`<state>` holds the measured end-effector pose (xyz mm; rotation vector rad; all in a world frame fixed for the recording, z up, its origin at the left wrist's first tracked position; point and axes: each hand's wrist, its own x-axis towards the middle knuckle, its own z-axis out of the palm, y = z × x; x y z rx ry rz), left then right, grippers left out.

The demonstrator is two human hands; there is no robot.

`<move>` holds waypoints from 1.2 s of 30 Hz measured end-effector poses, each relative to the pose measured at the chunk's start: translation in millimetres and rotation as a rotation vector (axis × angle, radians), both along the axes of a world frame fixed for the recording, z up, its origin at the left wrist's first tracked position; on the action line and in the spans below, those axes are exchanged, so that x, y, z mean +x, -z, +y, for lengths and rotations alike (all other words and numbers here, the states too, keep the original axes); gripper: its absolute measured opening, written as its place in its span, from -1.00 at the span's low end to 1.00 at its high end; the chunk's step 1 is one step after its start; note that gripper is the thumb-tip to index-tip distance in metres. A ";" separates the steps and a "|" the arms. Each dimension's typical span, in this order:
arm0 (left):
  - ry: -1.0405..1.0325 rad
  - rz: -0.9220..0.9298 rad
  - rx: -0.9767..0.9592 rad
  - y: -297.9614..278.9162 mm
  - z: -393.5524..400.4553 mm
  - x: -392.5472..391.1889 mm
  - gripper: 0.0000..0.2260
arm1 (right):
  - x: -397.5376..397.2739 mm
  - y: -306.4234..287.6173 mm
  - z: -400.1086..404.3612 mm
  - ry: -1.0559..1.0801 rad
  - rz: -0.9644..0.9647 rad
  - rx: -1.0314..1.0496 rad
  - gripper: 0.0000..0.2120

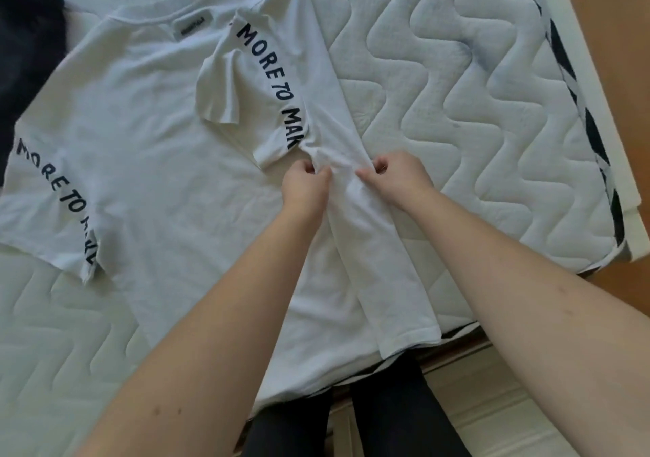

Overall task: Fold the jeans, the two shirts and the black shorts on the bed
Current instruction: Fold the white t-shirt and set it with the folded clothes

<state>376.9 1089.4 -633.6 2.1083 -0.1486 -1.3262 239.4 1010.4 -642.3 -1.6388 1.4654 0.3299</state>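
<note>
Both the left hand (305, 184) and right hand (397, 177) pinch the white T-shirt (147, 133) at its folded right side; light, limp cotton, likely best held along that fold edge.

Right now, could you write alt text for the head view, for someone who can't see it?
Both hands, left hand and right hand, pinch the folded-over side of a white T-shirt spread on a quilted mattress. A dark garment lies at upper left.

Both bare forearms reached from 6 o'clock toward 12, converging near the middle. The left hand (305, 185) and right hand (399, 178) sat close together, knuckles up, fingers curled and pinching cloth, the right at 3 o'clock of the left.
</note>
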 end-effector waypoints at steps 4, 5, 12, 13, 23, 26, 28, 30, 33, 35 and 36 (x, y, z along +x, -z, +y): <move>-0.088 0.085 -0.045 4.1 5.3 -4.1 -0.78 | -18.0 6.1 11.5 -0.042 0.003 0.118 -0.65; -0.109 0.113 -0.061 5.0 9.0 -6.1 -0.77 | -22.1 6.1 15.0 -0.032 0.009 0.095 -0.65; -0.059 0.179 -0.075 9.5 51.4 -36.9 -0.70 | -59.5 6.6 46.1 0.014 -0.066 0.306 -0.67; -0.068 0.188 -0.078 10.3 59.9 -42.3 -0.71 | -65.9 6.8 52.6 0.054 -0.066 0.276 -0.67; -0.084 0.342 -0.058 10.9 127.0 -89.4 -0.70 | -113.9 -7.9 104.7 0.106 -0.060 0.225 -0.79; -0.010 0.387 0.008 9.9 145.4 -105.7 -0.70 | -130.4 -7.5 117.3 0.128 -0.016 0.177 -0.72; 0.008 0.405 0.055 9.8 156.6 -120.0 -0.71 | -138.4 -9.4 127.2 0.113 -0.013 0.223 -0.71; 0.017 0.411 0.112 10.0 165.5 -133.5 -0.70 | -146.3 -11.4 136.9 0.056 0.019 0.256 -0.75; 0.016 0.439 0.176 7.3 172.2 -151.6 -0.74 | -164.0 -13.2 149.9 0.120 0.061 0.214 -0.81; 0.013 0.474 0.201 3.4 173.5 -161.4 -0.68 | -176.7 -14.3 158.7 0.195 0.039 0.185 -0.83; 0.029 0.485 0.214 2.3 174.4 -165.5 -0.64 | -181.4 -14.8 163.3 0.224 0.014 0.180 -0.82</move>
